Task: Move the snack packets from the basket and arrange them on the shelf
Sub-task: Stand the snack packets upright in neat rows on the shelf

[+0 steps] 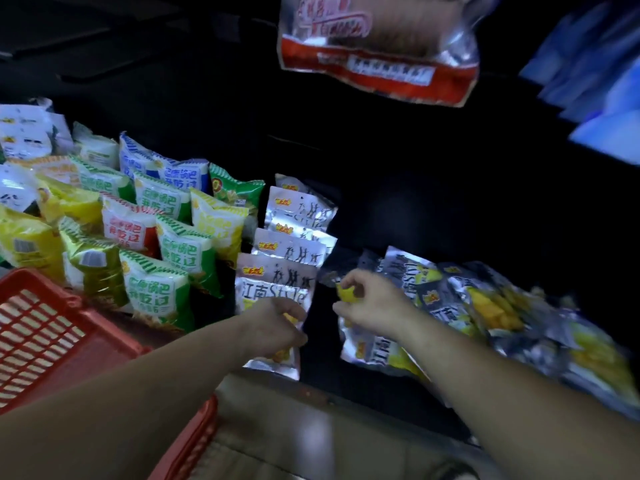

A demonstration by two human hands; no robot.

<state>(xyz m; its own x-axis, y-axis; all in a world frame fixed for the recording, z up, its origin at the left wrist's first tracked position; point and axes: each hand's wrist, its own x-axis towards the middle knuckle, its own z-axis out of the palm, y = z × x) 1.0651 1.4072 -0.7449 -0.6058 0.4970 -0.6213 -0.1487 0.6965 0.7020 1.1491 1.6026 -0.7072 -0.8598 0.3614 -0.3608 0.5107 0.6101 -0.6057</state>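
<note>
A row of silver snack packets (294,233) stands upright on the dark shelf (398,202), one behind another. My left hand (277,323) grips the front silver packet (273,292) of that row at its lower part. My right hand (374,303) pinches the top of another silver-and-yellow packet (370,348) just to the right. More such packets lie in a loose pile (502,306) at the right of the shelf. The red basket (52,327) sits at lower left under my left forearm; its contents are hidden.
Green, yellow, red and blue snack bags (149,216) fill the shelf's left side in rows. A red-and-white packet (377,46) hangs above at top centre. Blue blurred packaging (595,81) is at upper right. The shelf's front edge (346,396) runs below my hands.
</note>
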